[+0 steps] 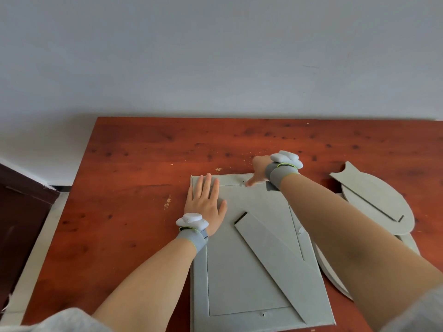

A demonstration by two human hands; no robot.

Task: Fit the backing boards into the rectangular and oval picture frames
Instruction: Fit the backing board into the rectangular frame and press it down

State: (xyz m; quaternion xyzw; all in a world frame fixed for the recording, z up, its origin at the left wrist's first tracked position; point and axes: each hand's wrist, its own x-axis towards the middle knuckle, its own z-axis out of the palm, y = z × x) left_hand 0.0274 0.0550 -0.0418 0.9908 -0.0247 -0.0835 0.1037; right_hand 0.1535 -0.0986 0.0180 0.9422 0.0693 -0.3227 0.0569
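Note:
A grey rectangular picture frame (199, 279) lies face down on the table in front of me. Its grey backing board (235, 271) sits inside it, with a long stand strip (278, 262) running diagonally across. My left hand (206, 202) lies flat, fingers spread, on the frame's upper left corner. My right hand (258, 172) is bent down at the frame's top edge, a fingertip touching near a small tab. On the right, the oval backing board (376, 202) with its stand lies partly over the oval frame (335, 274), which my right forearm mostly hides.
The red-brown wooden table (143, 164) reaches back to a plain pale wall. Its left edge drops to a light floor and a dark cabinet (21, 212). Bare tabletop lies to the left of and behind the frames.

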